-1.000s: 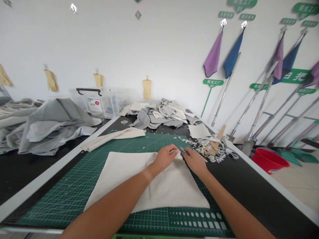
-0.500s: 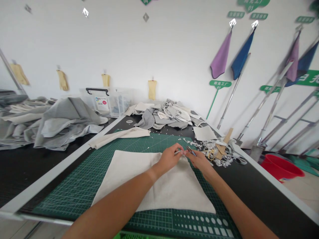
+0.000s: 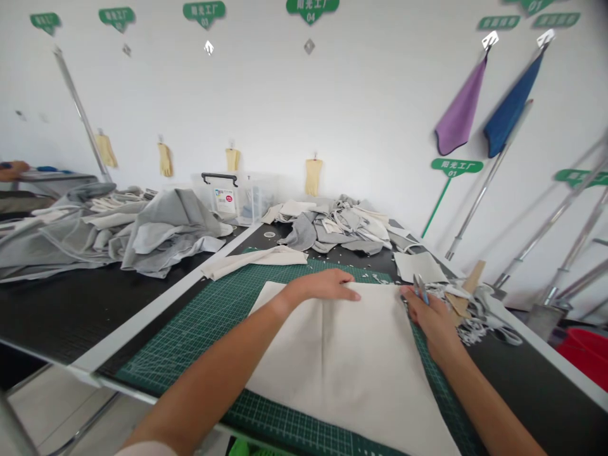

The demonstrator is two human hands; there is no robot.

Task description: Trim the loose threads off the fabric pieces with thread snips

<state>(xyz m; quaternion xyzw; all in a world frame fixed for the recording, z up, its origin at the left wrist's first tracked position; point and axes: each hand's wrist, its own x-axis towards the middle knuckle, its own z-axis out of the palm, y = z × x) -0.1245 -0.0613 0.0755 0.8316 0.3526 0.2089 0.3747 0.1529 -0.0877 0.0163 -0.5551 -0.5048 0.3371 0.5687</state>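
A square of cream cloth (image 3: 342,361) lies flat on a green cutting mat (image 3: 190,339), with a soft crease running down its middle. My left hand (image 3: 323,285) rests flat on the cloth's far edge, fingers together and holding nothing. My right hand (image 3: 432,323) is at the cloth's right corner, gripping small scissors (image 3: 420,288) with bluish grips, their tips pointing up and away from me. The near end of the cloth runs out of view at the bottom.
A long cream strip (image 3: 256,259) lies on the mat's far side. Grey and cream fabric scraps (image 3: 337,225) are heaped beyond it, and a grey fabric pile (image 3: 166,237) covers the left table. White snippets (image 3: 472,326) and a cream square (image 3: 420,266) lie right of the mat.
My hands have moved apart from the cloth's far edge: the left now lies flat and the right has gone rightward with the scissors. The view has turned left.
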